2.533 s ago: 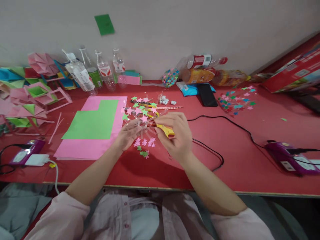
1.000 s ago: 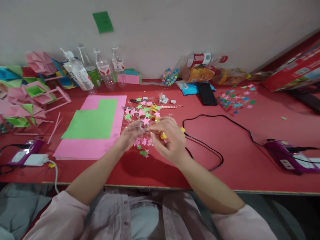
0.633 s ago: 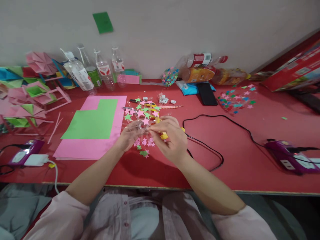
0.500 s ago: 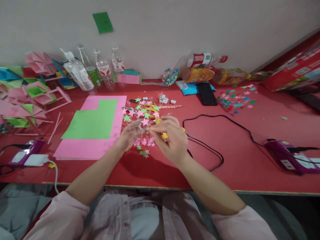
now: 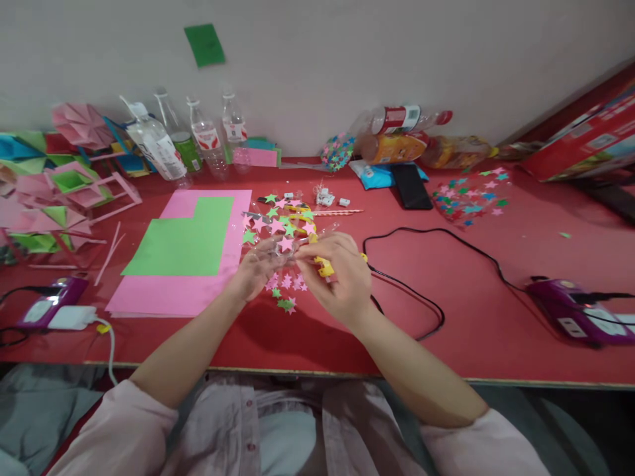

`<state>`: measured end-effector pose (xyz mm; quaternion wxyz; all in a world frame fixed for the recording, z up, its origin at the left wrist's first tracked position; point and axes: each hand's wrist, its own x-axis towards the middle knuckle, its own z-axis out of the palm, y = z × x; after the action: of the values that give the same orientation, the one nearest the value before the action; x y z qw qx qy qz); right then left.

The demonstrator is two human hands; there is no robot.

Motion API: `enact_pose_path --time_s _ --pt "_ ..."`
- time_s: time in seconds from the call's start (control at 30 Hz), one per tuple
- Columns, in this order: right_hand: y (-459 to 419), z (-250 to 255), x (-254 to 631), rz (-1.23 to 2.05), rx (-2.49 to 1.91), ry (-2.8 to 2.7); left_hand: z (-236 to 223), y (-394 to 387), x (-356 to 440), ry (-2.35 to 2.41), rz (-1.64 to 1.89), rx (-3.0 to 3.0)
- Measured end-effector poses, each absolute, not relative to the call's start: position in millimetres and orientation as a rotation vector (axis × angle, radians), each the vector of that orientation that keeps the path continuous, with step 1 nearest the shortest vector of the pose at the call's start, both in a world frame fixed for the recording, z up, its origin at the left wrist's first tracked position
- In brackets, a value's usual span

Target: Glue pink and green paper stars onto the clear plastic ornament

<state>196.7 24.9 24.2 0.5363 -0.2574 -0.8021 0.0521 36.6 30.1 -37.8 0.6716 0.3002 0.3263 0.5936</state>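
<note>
My left hand (image 5: 255, 272) is closed round the base of a clear plastic bottle piece (image 5: 276, 226), cut into spreading strips with pink and green paper stars on them. My right hand (image 5: 341, 277) pinches at the piece's near right side, fingertips together; whatever is between them is too small to make out. Behind my right hand's fingers lies a yellow glue gun (image 5: 325, 267), partly hidden, with a black cord (image 5: 436, 231). Several loose pink and green stars (image 5: 286, 283) lie on the red table (image 5: 317, 344) below my hands.
Pink and green paper sheets (image 5: 183, 238) lie at left, near folded paper lanterns (image 5: 69, 178). Clear bottles (image 5: 206, 135) stand along the wall. Yellow-handled scissors (image 5: 308, 213) lie beyond the star piece. A phone (image 5: 411, 186), another star-covered piece (image 5: 471, 201) and a purple socket block (image 5: 578, 311) are at right.
My right hand held the yellow glue gun at first; the gun now lies on the table behind it. The fingers now pinch at the star piece, which has tilted slightly.
</note>
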Motion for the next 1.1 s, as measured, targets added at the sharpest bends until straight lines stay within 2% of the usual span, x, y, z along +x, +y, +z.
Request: enact_pose_path --time_s 0.5,0.77,1.1 --pt "22.9 24.8 197.0 0.173 -0.717 -1.915 -35.1 31.3 37.4 0.827 1.411 0.69" --pt "23.1 24.9 199.1 0.374 -0.721 -1.856 -39.2 32.6 35.1 0.805 1.475 0.697" --pt "28.5 17.6 194.1 0.155 -0.81 -2.03 -38.1 33.9 36.2 0.855 1.494 0.732"
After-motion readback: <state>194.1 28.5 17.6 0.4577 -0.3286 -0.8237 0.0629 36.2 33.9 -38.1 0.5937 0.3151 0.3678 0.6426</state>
